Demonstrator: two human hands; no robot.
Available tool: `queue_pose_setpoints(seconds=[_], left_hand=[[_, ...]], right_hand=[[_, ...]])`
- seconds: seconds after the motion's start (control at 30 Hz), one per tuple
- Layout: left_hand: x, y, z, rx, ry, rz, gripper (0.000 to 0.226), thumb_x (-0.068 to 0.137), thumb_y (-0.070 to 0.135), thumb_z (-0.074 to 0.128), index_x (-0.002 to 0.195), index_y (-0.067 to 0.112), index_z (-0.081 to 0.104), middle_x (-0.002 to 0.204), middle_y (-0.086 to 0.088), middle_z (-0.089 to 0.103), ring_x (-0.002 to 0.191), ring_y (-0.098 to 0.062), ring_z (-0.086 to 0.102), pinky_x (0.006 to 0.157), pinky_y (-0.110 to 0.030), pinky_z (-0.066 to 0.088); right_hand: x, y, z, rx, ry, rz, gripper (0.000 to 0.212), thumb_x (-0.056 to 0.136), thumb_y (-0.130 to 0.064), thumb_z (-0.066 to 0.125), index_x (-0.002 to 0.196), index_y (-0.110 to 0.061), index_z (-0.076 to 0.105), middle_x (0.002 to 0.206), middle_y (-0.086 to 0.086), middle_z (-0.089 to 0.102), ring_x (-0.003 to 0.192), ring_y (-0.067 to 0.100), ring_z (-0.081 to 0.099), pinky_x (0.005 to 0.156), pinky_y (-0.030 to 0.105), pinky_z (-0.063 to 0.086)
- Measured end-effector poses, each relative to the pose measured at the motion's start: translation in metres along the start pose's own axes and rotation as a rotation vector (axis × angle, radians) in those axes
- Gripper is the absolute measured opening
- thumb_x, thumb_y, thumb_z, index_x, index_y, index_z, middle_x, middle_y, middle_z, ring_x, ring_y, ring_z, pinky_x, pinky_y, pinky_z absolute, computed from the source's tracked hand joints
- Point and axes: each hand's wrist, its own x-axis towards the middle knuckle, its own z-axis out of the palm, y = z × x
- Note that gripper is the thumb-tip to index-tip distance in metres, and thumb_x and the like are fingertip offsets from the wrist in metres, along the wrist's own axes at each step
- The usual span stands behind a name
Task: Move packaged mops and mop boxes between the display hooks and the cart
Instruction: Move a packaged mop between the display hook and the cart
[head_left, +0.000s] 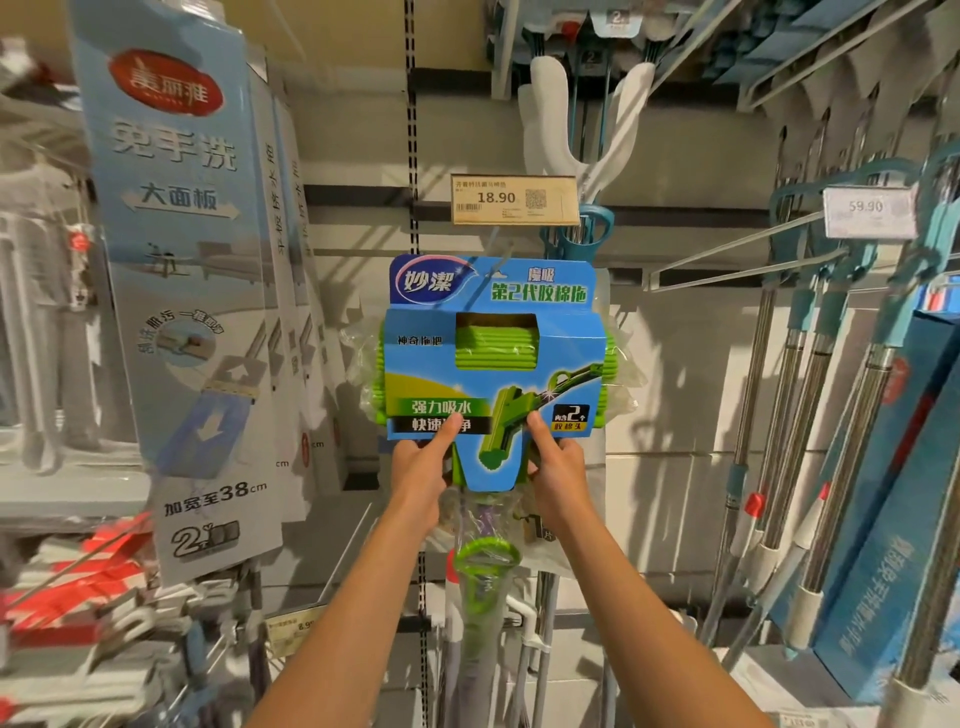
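We see the slotted wall (363, 156) mid-frame; its hooks (727, 260) carry boxes (176, 260) left, mops (810, 364) right.

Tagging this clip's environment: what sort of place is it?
Most likely a retail store's cleaning-supplies aisle. Price tags hang on the display hooks, tall mop boxes hang at left, and both hands, left hand and right hand, hold a packaged sponge mop at the slotted shelving wall.
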Motion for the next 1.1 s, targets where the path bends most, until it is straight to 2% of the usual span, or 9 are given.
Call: queue_pose_setpoints(seconds=[0.13, 0.27, 0.43, 0.6, 0.67, 0.73, 0.83, 1.0, 1.1], left_hand=[[-0.002, -0.003, 0.000, -0.002, -0.025, -0.032, 0.032, 0.084, 0.040, 0.078, 0.102, 0.023, 0.059, 0.102, 0.007, 0.072, 0.100, -0.017, 0.068, 0.095, -0.048, 0.053], [-0.007, 0.002, 0.002, 0.002, -0.033, -0.056, 0.032, 0.086, 0.041, 0.077, 0.101, 0.024, 0.054, 0.099, 0.014, 0.062, 0.107, -0.017, 0.057, 0.103, -0.056, 0.045], [-0.023, 0.013, 0.002, 0.003, -0.046, -0.071, 0.056, 0.087, 0.042, 0.076, 0.132, 0.016, 0.056, 0.124, 0.001, 0.067, 0.119, -0.022, 0.060, 0.108, -0.058, 0.043], [-0.042, 0.015, 0.003, 0.092, -0.076, -0.060, 0.036, 0.093, 0.042, 0.069, 0.122, 0.023, 0.061, 0.119, 0.007, 0.066, 0.115, -0.017, 0.057, 0.105, -0.048, 0.042], [-0.050, 0.016, 0.004, 0.139, -0.095, -0.044, 0.015, 0.095, 0.041, 0.066, 0.099, 0.028, 0.061, 0.102, 0.014, 0.062, 0.098, -0.007, 0.056, 0.097, -0.043, 0.045], [-0.061, 0.017, 0.004, 0.188, -0.107, -0.020, 0.017, 0.097, 0.042, 0.063, 0.087, 0.029, 0.057, 0.093, 0.016, 0.059, 0.087, 0.001, 0.053, 0.090, -0.036, 0.046], [-0.080, 0.017, 0.003, 0.253, -0.122, 0.058, 0.009, 0.099, 0.042, 0.059, 0.098, 0.033, 0.060, 0.101, 0.016, 0.060, 0.091, 0.004, 0.054, 0.087, -0.031, 0.046], [-0.124, 0.023, 0.008, 0.363, -0.109, 0.224, 0.047, 0.100, 0.039, 0.056, 0.139, 0.013, 0.055, 0.134, 0.002, 0.059, 0.123, -0.012, 0.056, 0.109, -0.038, 0.045], [-0.150, 0.024, 0.008, 0.464, -0.101, 0.310, 0.052, 0.100, 0.040, 0.057, 0.144, 0.015, 0.050, 0.144, -0.003, 0.055, 0.132, -0.015, 0.052, 0.114, -0.041, 0.041]], right_hand=[[-0.003, -0.001, -0.005, -0.031, 0.016, 0.006, 0.032, 0.093, -0.034, 0.068, 0.115, -0.010, 0.066, 0.116, 0.014, 0.073, 0.113, 0.030, 0.067, 0.103, 0.054, 0.049], [-0.005, -0.006, -0.003, -0.042, 0.029, 0.028, 0.033, 0.092, -0.037, 0.070, 0.112, -0.012, 0.066, 0.114, 0.011, 0.074, 0.110, 0.028, 0.068, 0.102, 0.052, 0.051], [-0.015, -0.013, -0.001, -0.073, 0.048, 0.042, 0.037, 0.092, -0.041, 0.069, 0.113, -0.011, 0.065, 0.113, 0.010, 0.073, 0.109, 0.026, 0.068, 0.098, 0.046, 0.054], [-0.029, -0.017, -0.005, -0.154, 0.062, 0.008, 0.036, 0.091, -0.045, 0.069, 0.105, -0.012, 0.068, 0.080, -0.013, 0.072, 0.080, 0.012, 0.066, 0.068, 0.025, 0.056], [-0.036, -0.020, -0.006, -0.198, 0.059, -0.002, 0.039, 0.091, -0.045, 0.069, 0.110, -0.012, 0.068, 0.090, -0.008, 0.074, 0.088, 0.015, 0.068, 0.076, 0.033, 0.057], [-0.044, -0.023, -0.007, -0.228, 0.072, -0.017, 0.035, 0.091, -0.045, 0.069, 0.105, -0.012, 0.069, 0.102, 0.003, 0.073, 0.097, 0.022, 0.068, 0.087, 0.043, 0.055], [-0.062, -0.028, -0.012, -0.291, 0.094, -0.074, 0.033, 0.094, -0.044, 0.066, 0.087, -0.012, 0.066, 0.088, 0.002, 0.068, 0.087, 0.020, 0.063, 0.078, 0.039, 0.049], [-0.101, -0.045, -0.019, -0.337, 0.052, -0.178, 0.032, 0.097, -0.034, 0.063, 0.117, -0.011, 0.069, 0.114, 0.001, 0.073, 0.109, 0.015, 0.066, 0.096, 0.036, 0.053], [-0.126, -0.059, -0.025, -0.389, 0.023, -0.256, 0.035, 0.098, -0.033, 0.061, 0.126, -0.012, 0.065, 0.122, -0.003, 0.069, 0.115, 0.011, 0.063, 0.092, 0.013, 0.049]])
